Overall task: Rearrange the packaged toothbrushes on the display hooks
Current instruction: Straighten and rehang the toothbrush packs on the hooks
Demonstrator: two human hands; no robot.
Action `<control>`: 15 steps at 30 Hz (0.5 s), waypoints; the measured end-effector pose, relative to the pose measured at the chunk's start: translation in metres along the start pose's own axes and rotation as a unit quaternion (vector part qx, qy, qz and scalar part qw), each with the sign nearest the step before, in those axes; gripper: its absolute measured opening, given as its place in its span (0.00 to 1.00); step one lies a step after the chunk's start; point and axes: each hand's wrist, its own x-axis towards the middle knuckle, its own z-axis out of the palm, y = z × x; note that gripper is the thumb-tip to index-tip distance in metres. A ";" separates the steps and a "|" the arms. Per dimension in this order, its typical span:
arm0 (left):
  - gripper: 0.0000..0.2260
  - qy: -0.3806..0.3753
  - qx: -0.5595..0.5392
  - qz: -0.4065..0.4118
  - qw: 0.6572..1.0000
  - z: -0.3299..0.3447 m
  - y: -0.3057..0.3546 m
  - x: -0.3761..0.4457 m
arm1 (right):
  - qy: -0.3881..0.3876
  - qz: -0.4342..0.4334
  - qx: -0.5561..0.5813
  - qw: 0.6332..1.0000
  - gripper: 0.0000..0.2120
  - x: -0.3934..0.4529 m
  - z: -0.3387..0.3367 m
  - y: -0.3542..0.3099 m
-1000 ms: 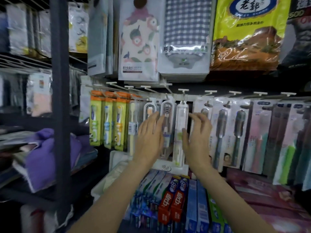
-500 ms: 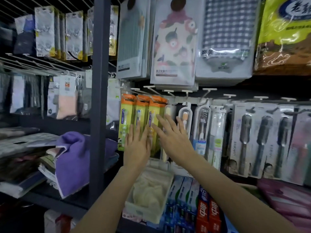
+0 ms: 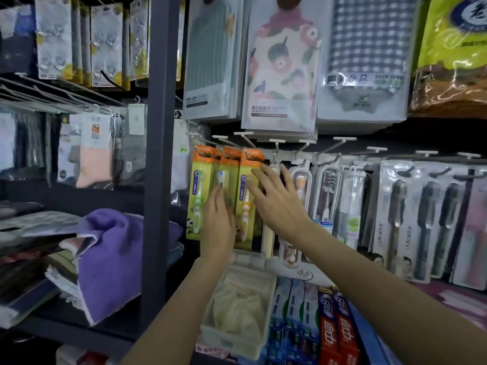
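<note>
Three orange-and-yellow packs of children's toothbrushes (image 3: pixel 198 191) hang side by side on white display hooks (image 3: pixel 243 134) left of centre. My left hand (image 3: pixel 217 222) lies flat with straight fingers against the middle pack. My right hand (image 3: pixel 276 201) reaches across with fingers spread, its fingertips touching the right-hand orange pack (image 3: pixel 243 206). Clear-cased toothbrushes (image 3: pixel 325 196) hang just right of my right hand, and dark-handled toothbrush packs (image 3: pixel 424 227) fill the hooks further right.
A dark upright shelf post (image 3: pixel 158 159) stands left of the packs, with a purple towel (image 3: pixel 110 259) folded on the shelf beside it. Below my hands sit a white basket (image 3: pixel 237 338) and boxed toothpaste (image 3: pixel 340 335). Packaged towels (image 3: pixel 282 67) hang above the hooks.
Both hands shifted left along the hook row, from the clear-cased toothbrushes to the orange packs. The view also swung left, and my left hand has risen onto the middle pack.
</note>
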 end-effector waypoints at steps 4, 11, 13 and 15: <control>0.17 0.050 -0.028 -0.045 0.997 -0.004 0.006 0.017 | 0.017 0.000 -0.011 1.000 0.21 0.013 0.005 -0.001; 0.18 0.072 -0.032 -0.056 0.995 0.002 0.012 0.037 | 0.030 -0.004 -0.011 0.999 0.19 0.014 0.001 0.001; 0.18 0.076 -0.034 -0.065 0.994 0.004 0.016 0.041 | 0.025 -0.009 -0.007 1.000 0.21 0.013 0.001 0.005; 0.16 0.080 -0.041 -0.069 0.994 0.006 0.020 0.044 | 0.012 -0.014 -0.005 1.000 0.23 0.012 0.001 0.009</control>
